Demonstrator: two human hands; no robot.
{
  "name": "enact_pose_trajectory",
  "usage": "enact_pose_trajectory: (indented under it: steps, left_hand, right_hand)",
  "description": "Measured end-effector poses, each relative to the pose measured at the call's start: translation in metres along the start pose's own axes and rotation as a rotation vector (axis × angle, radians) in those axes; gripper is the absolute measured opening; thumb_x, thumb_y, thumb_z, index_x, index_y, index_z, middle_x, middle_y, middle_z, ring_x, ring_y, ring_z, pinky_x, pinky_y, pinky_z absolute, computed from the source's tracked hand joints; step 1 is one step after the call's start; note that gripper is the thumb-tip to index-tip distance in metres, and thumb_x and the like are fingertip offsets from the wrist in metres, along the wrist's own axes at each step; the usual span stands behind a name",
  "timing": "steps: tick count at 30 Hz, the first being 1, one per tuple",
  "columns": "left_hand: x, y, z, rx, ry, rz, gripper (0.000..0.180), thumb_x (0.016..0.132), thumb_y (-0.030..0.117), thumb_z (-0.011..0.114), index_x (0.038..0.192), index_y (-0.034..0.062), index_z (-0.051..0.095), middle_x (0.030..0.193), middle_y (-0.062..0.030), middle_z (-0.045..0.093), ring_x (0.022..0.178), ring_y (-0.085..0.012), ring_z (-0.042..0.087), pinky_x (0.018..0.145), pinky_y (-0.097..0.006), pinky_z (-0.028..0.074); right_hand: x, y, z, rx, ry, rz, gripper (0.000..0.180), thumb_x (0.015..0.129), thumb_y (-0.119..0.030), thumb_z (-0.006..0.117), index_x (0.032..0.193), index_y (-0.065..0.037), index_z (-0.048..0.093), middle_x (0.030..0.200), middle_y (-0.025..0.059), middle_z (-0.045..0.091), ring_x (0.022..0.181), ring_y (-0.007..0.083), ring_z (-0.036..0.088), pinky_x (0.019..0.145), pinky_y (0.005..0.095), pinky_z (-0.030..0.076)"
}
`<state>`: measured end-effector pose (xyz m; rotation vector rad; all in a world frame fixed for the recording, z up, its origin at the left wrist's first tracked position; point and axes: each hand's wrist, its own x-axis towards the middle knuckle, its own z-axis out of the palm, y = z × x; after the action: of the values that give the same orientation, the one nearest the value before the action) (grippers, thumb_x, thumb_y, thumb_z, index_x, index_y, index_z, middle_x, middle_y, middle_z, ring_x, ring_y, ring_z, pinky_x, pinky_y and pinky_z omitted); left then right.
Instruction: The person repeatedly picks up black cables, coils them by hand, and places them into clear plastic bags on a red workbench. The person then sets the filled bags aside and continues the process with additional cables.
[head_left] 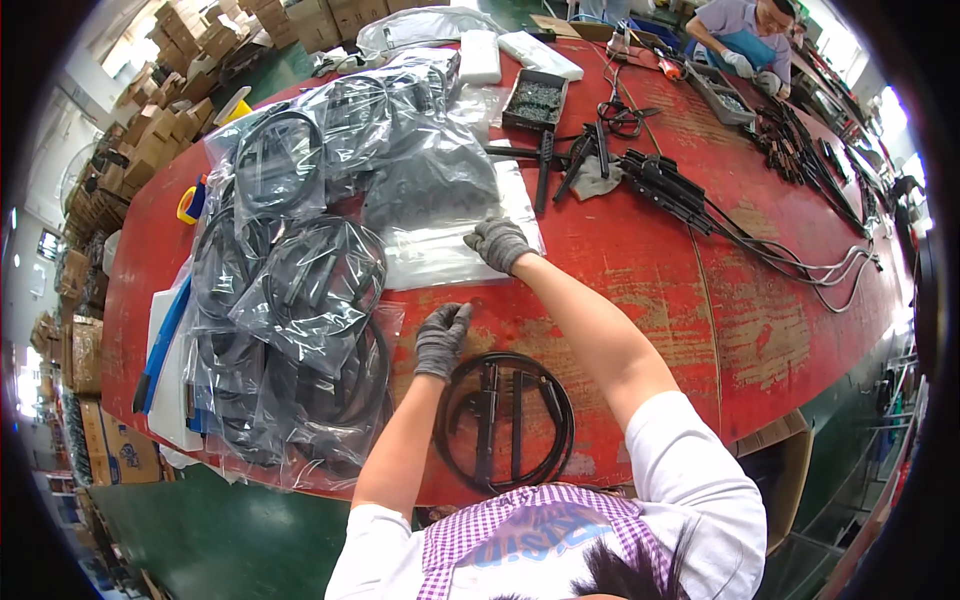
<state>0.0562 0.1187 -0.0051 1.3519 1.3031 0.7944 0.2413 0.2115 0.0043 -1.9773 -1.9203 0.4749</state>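
In the head view, both forearms are seen reaching up from the lower edge over a red worktable (640, 300). The right hand (497, 243), in a grey knit glove, is stretched forward with the arm nearly straight, and its fingers are laid flat and spread on an empty clear plastic bag (440, 255); nothing is gripped by it. The left hand (441, 338), gloved alike, is held closer in with the elbow bent, its fingers curled loosely downward at the upper rim of a coiled black cable assembly (508, 420), which lies unbagged on the table just in front of the body; whether the coil is actually touched cannot be told. To the left, a heap of bagged cable coils (300, 290) is piled; roughly seven bags can be made out, though the overlap prevents an exact count. One dark parts tray (535, 100) is seen farther up the table, and a bundle of loose black cables (700, 205) to its right. One other person (745, 35) is seated at the far end.
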Motion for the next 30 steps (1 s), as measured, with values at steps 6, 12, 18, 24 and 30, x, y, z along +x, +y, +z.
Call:
enact_pose_trajectory:
  steps: [6,12,18,24,30]
  left_hand:
    - [-0.001,0.033,0.016,0.591,0.397,0.590,0.015,0.074,0.026,0.067,0.081,0.0126,0.064,0.080,-0.0050,0.058,0.076,-0.0218,0.053,0.069,-0.035,0.041]
    - [0.001,0.062,0.006,0.691,0.561,1.085,0.019,0.070,0.023,0.068,0.087,0.0194,0.062,0.103,-0.0013,0.054,0.101,-0.0254,0.046,0.086,-0.040,0.035]
    - [0.013,0.045,-0.010,0.983,0.309,0.751,0.017,0.073,0.026,0.064,0.086,0.0168,0.062,0.095,-0.0050,0.060,0.094,-0.0253,0.053,0.081,-0.040,0.040]
    - [0.018,0.020,-0.024,0.857,0.110,0.606,0.016,0.081,0.024,0.056,0.087,0.0103,0.062,0.086,-0.0123,0.061,0.083,-0.0307,0.057,0.073,-0.041,0.045]
    - [0.017,0.000,-0.043,1.131,-0.048,0.596,0.016,0.081,0.026,0.055,0.087,0.0134,0.063,0.089,-0.0089,0.062,0.084,-0.0278,0.058,0.074,-0.040,0.046]
  right_hand:
    - [-0.042,-0.016,-0.034,0.048,0.067,-0.043,0.040,0.082,-0.041,0.048,0.083,-0.005,0.065,0.086,0.0196,0.060,0.085,0.0349,0.056,0.078,0.0436,0.043]
    - [-0.062,-0.023,-0.047,-0.040,0.095,-0.109,0.038,0.082,-0.040,0.049,0.081,-0.006,0.066,0.084,0.0181,0.060,0.086,0.0333,0.055,0.078,0.0427,0.042]
    - [-0.079,-0.024,-0.043,0.000,0.036,-0.118,0.038,0.082,-0.040,0.049,0.082,-0.006,0.065,0.087,0.0171,0.059,0.087,0.0333,0.054,0.078,0.0427,0.042]
    - [-0.086,-0.006,-0.028,0.015,0.064,-0.069,0.033,0.082,-0.037,0.052,0.085,-0.006,0.064,0.088,0.0166,0.059,0.087,0.0328,0.055,0.079,0.0425,0.042]
    - [-0.092,-0.010,-0.018,-0.115,0.032,-0.066,0.031,0.081,-0.036,0.053,0.082,-0.007,0.064,0.085,0.0141,0.061,0.085,0.0312,0.056,0.077,0.0411,0.044]
